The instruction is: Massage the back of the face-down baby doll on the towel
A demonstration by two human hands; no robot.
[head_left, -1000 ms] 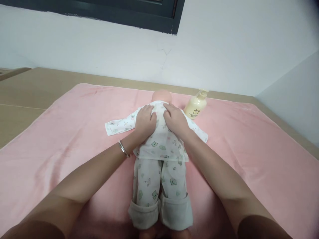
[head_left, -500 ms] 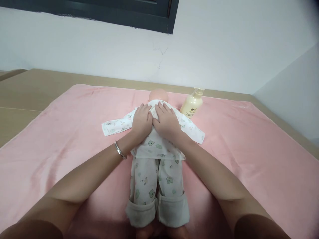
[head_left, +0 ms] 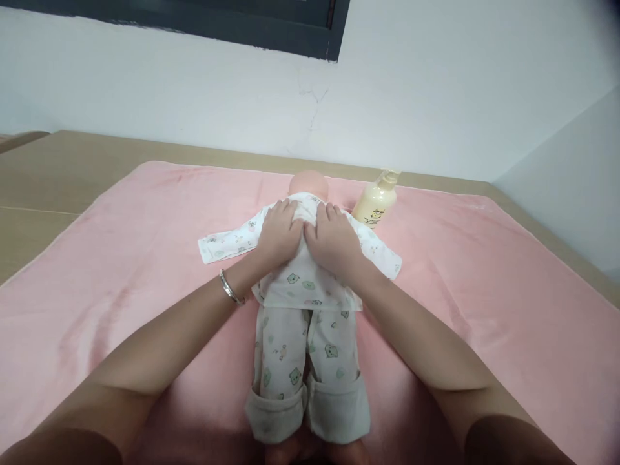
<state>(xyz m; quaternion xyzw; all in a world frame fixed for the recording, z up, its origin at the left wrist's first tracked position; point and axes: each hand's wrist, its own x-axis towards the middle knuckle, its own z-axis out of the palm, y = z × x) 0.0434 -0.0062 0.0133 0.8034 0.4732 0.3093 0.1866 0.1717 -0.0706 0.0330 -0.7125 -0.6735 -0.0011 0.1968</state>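
Doll [head_left: 305,290] lies lengthwise approx. mid-blanket, head [head_left: 309,183] at far end, feet [head_left: 281,452] twd wearer; no face showing, so prob. prone. L hand [head_left: 281,234] & R hand [head_left: 334,240] both unclenched, fingers extended, palms laid on upper back of printed shirt [head_left: 305,270]; nothing grasped. Thumbs angle in twd midline; can't tell if they touch. Near-symmetrical placement prob. spreads contact evenly. Sleeves [head_left: 227,244] splayed either side. Trouser cuffs [head_left: 278,410] turned up, presumably b/c too long. Pink blanket [head_left: 436,271] likely there to pad tabletop [head_left: 121,148]. Pump bottle [head_left: 376,201] stands just beyond R-side sleeve, prob. for easy reach w/o blocking hands.
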